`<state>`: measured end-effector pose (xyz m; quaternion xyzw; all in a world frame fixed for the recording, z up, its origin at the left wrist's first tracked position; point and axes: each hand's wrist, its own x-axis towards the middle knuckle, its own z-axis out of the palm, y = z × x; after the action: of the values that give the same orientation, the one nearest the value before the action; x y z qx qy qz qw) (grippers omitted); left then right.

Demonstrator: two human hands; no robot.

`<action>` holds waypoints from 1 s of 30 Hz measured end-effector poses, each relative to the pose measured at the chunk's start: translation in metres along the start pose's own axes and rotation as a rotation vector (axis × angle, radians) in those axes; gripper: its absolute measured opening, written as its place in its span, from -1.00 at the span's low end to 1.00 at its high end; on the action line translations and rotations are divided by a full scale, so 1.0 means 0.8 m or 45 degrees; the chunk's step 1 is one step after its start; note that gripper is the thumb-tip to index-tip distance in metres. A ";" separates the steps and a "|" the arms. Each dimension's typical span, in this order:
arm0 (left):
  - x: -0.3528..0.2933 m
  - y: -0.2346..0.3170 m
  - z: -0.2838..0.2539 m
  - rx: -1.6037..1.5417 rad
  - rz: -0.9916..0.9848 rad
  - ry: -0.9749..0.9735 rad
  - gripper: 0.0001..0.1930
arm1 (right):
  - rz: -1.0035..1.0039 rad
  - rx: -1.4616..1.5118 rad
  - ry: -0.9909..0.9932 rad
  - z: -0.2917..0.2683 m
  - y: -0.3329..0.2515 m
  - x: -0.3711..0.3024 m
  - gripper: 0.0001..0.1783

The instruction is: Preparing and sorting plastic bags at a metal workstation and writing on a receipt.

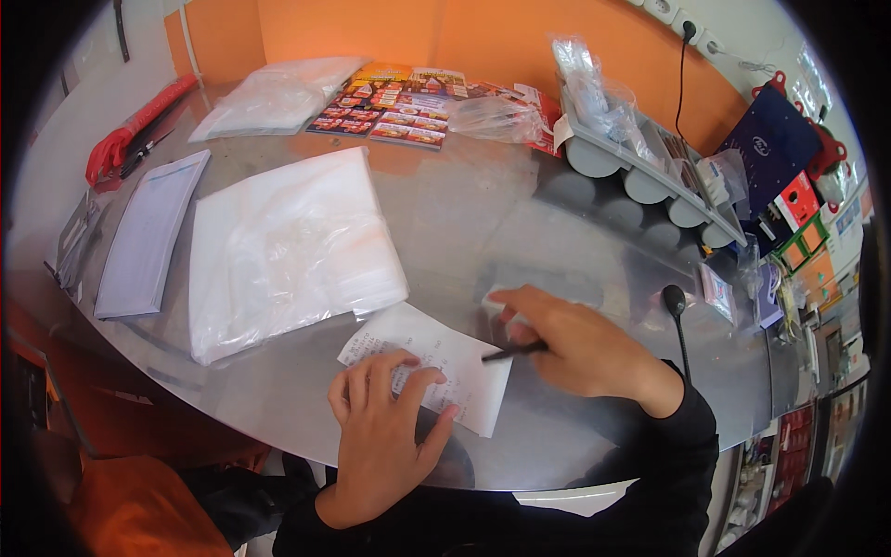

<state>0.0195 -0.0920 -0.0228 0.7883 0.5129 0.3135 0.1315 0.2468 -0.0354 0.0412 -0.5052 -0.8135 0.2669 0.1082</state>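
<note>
Your left hand [383,441] lies spread over the white paper slip [478,395] on the table [473,223]; press it flat; your right hand [594,351] pinches a dark pen [512,352] above it, tip contact unclear; guide it lightly.

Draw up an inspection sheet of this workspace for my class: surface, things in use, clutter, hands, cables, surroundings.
Surface: glossy metal table with a curved near edge.
Things in use: printed paper slip; black pen, its tip over the slip.
Clutter: stack of white plastic, colourful leaflets, grey organiser.
Hands: left hand spread on the slip; right hand gripping the pen.
Cables: black cable plugged into a wall socket.
Surroundings: orange wall panel behind the table.
</note>
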 end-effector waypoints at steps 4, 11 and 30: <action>0.002 -0.001 0.002 -0.041 0.104 -0.053 -0.83 | 0.086 0.220 -0.232 -0.006 -0.004 -0.003 -0.41; 0.001 -0.003 -0.001 -0.050 0.120 -0.069 -0.83 | -0.088 -0.188 0.259 -0.008 -0.025 -0.014 -0.62; 0.000 -0.006 0.002 -0.079 0.113 -0.047 -0.89 | -0.448 0.896 0.263 0.106 -0.003 0.012 -0.58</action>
<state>0.0168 -0.0893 -0.0264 0.8114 0.4650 0.3202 0.1514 0.2031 -0.0550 -0.0290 -0.3148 -0.7313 0.4543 0.3996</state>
